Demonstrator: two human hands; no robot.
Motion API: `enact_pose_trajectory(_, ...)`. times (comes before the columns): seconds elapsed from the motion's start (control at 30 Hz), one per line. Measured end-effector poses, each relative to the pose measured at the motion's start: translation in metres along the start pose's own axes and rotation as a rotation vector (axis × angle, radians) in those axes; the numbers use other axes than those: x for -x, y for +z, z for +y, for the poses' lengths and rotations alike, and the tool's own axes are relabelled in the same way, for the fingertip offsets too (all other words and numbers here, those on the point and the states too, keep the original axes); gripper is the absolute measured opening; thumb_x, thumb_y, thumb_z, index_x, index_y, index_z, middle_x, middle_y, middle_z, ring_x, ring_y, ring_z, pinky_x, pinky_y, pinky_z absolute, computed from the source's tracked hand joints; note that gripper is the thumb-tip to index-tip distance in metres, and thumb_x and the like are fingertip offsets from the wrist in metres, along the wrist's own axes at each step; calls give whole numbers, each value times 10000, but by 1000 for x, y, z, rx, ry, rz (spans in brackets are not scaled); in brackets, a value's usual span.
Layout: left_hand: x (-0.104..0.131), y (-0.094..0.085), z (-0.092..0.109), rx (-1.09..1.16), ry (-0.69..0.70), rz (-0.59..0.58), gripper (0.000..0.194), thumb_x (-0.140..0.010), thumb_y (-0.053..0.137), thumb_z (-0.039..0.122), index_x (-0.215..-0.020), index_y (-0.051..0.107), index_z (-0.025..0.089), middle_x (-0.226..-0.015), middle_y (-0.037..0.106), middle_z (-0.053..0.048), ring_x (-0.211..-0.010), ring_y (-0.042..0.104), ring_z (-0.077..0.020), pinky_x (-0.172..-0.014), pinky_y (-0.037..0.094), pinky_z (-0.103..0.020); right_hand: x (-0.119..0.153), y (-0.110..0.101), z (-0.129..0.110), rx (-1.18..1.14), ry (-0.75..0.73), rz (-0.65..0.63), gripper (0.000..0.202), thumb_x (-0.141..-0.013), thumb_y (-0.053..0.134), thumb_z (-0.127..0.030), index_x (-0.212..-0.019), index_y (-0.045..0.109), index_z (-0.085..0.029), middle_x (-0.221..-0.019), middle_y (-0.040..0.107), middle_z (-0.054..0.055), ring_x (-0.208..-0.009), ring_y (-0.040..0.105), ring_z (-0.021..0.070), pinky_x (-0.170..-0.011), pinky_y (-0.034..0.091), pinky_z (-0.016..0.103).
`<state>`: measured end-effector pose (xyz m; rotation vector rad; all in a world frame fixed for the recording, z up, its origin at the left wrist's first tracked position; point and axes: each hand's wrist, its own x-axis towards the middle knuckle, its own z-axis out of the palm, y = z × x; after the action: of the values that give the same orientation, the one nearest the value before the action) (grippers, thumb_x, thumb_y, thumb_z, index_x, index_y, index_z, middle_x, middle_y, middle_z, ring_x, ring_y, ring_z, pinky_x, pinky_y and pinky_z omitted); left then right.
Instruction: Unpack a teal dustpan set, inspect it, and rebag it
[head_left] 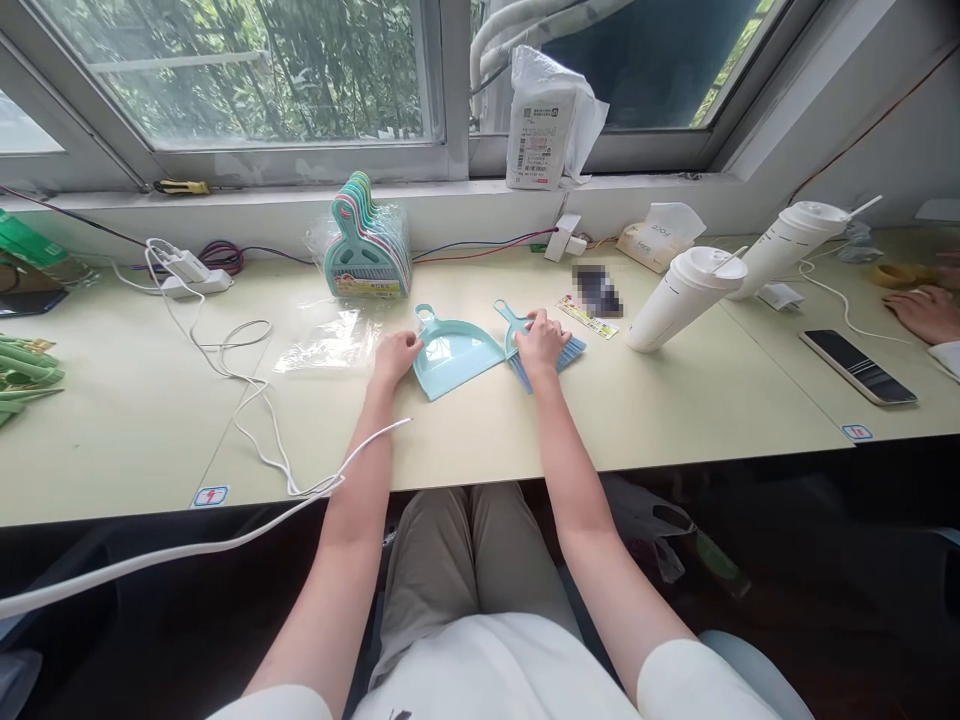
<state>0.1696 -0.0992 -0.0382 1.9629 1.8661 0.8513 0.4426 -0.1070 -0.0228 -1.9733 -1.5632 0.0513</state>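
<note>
The light-blue dustpan (457,362) is lying on the bench (469,435) directly before the person, its loop handle pointing away and its straight lip facing the body. The left hand (395,357) is closing on the dustpan's left rim; the right hand (542,345) is gripping the small hand brush (575,353) from above, its bristles splaying toward the near right. The two pieces appear to be meeting at the dustpan's right corner. Judged as a matter of aligning the pair, good practice is holding the dustpan flat by its rim, gripping the brush by its rigid head rather than its bristles, and turning it squarely so that no bristles are bending under the edge. The white cable (289,470) is crossing the left forearm and calls for keeping clear. Count: one loose dustpan; one loose brush; one stack of dustpan-and-brush sets (365,262), its units overlapping too closely for a sure figure; one clear plastic bag (328,338) lying to the left; one printed card (587,318); two lidded cups (684,303); one tissue pack (660,238); one smartphone (860,368) at the right; and one co-worker's hand (924,314) showing at the right edge.
</note>
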Motion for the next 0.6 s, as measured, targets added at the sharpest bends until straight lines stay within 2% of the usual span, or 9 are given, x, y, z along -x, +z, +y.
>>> enact_pose_trajectory(0.07, 3, 5, 9, -25, 2, -27, 321, -817, 540, 323, -524, 547, 191, -584, 567, -58, -634, 520, -198, -609, 287, -305, 1, -2, -6, -51, -28, 59, 247, -862, 515, -251, -1102, 498, -199, -986, 674, 112, -1004, 522, 274, -849, 265, 391)
enact_pose_trajectory(0.13, 9, 11, 22, -7, 50, -81, 359, -833, 523, 353, -514, 542, 189, -564, 558, -53, -605, 514, -190, -606, 295, -305, 3, -2, -12, -100, -82, 53, 244, -878, 515, -279, -1110, 498, -205, -1014, 675, 111, -1006, 531, 262, -854, 273, 379)
enact_pose_trajectory(0.23, 18, 17, 43, 151, 219, -206, 404, -863, 487, 450, -577, 591, 183, -574, 566, -40, -603, 523, -175, -618, 338, -291, 7, 4, -21, -168, -205, -115, 212, -872, 547, -311, -1060, 541, -213, -998, 688, 92, -981, 550, 247, -859, 282, 364)
enact_pose_trajectory(0.3, 21, 16, 50, 248, 320, -137, 326, -830, 544, 486, -761, 654, 186, -738, 631, -50, -724, 569, -189, -672, 389, -285, 9, 11, -26, -220, -289, -237, 193, -854, 577, -323, -1019, 570, -224, -991, 697, 65, -958, 559, 234, -869, 286, 357)
enact_pose_trajectory(0.33, 20, 14, 50, 258, 356, -52, 310, -792, 602, 483, -885, 661, 194, -880, 649, -66, -839, 582, -209, -730, 411, -293, 10, 14, -28, -250, -316, -274, 198, -845, 589, -324, -1018, 577, -228, -989, 701, 53, -949, 561, 228, -873, 288, 355)
enact_pose_trajectory(0.4, 18, 10, 43, 212, 413, 95, 444, -711, 706, 431, -1089, 618, 215, -1155, 595, -96, -1075, 534, -254, -870, 413, -330, 11, 19, -30, -304, -342, -305, 222, -828, 608, -319, -1033, 585, -236, -976, 708, 34, -938, 563, 218, -876, 291, 351)
enact_pose_trajectory(0.47, 13, 6, 31, 135, 438, 107, 485, -702, 725, 339, -1154, 591, 226, -1248, 545, -100, -1152, 500, -265, -931, 402, -350, 11, 21, -31, -338, -348, -315, 224, -815, 620, -312, -1028, 600, -246, -961, 715, 16, -918, 565, 205, -880, 292, 347)
enact_pose_trajectory(0.6, 10, 8, 17, -60, 441, 82, 343, -798, 593, 157, -1131, 610, 237, -1224, 570, -91, -1100, 546, -245, -919, 422, -355, 10, 19, -30, -353, -369, -346, 162, -796, 636, -316, -948, 647, -264, -945, 720, -15, -872, 566, 183, -868, 298, 336)
